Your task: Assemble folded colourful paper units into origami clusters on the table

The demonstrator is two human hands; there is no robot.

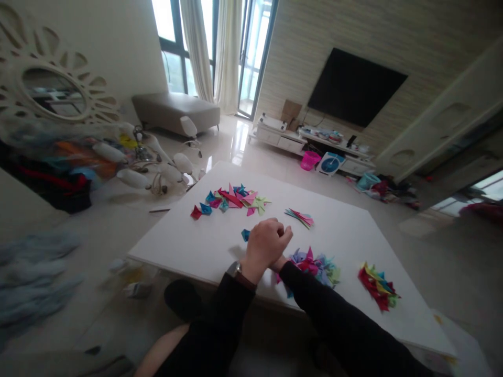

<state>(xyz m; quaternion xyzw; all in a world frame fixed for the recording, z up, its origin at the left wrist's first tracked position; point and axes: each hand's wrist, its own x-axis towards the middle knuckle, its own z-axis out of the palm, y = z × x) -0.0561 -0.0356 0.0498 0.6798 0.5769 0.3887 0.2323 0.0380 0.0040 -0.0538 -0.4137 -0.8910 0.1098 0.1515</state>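
From the head camera, your left hand (266, 242) is curled into a loose fist over the white table (188, 246), knuckles up, with a watch (234, 268) on its wrist. It covers most of your right hand (280, 261), so you cannot tell whether that one is open or closed, or what either hand grips. A small blue paper piece (245, 234) lies on the table just left of your left hand, close to touching it. A heap of folded paper (319, 267) in pink, purple and green sits just right of your hands. Further right lies a red and yellow pile (378, 285). Beyond your hands a row of folded shapes (231, 200) spreads out, with a small fan of sheets (301, 217) to its right.
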